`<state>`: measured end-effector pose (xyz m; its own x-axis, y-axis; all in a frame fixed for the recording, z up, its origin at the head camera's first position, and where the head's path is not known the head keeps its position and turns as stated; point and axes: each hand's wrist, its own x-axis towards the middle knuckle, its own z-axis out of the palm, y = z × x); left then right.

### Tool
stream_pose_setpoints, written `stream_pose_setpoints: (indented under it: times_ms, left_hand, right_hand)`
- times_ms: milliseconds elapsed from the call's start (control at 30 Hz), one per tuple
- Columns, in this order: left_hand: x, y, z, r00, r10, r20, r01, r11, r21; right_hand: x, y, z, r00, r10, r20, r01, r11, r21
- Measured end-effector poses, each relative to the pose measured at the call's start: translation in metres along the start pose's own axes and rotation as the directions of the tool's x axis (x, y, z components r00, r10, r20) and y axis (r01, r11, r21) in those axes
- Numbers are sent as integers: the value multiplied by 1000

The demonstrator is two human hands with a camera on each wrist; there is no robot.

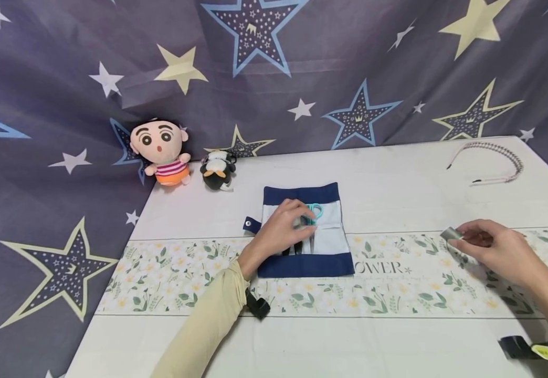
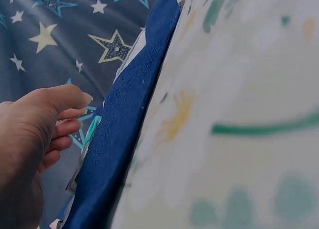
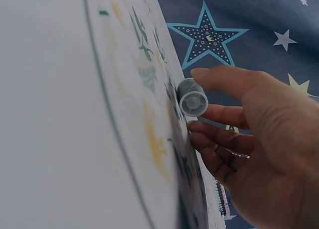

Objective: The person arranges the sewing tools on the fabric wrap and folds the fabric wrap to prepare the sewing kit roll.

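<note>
Far left, before me — plush doll (image 1: 165, 157) in striped top and orange shorts, against star-print curtain (image 1: 297, 131). Just beside it, small black-and-white plush toy (image 1: 218, 170). Far right, I see headband (image 1: 519, 164) lying on white tablecloth (image 1: 397, 189) — floral strip (image 1: 179, 275) printed across.

Home-type spot by the looks of it, though the exact room can't be told: starry fabric (image 1: 255, 100) is hung behind a flower-printed table (image 1: 397, 194), where a plush doll (image 1: 171, 167), a smaller plush (image 1: 218, 178) and a headband (image 1: 491, 146) are set out.

Left hand (image 1: 280, 227) loosely curved, right hand (image 1: 502, 251) pinching, the two well apart
</note>
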<state>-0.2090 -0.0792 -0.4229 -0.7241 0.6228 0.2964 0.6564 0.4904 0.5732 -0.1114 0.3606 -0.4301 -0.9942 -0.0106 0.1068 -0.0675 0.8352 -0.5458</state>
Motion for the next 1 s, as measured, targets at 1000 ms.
stream_pose_setpoints:
  times_ms: [1000]
  left_hand:
    - [11, 0, 14, 999, 19, 42, -22, 997, 77]
  right_hand:
    - [19, -37, 15, 986, -164, -26, 166, 966, 198]
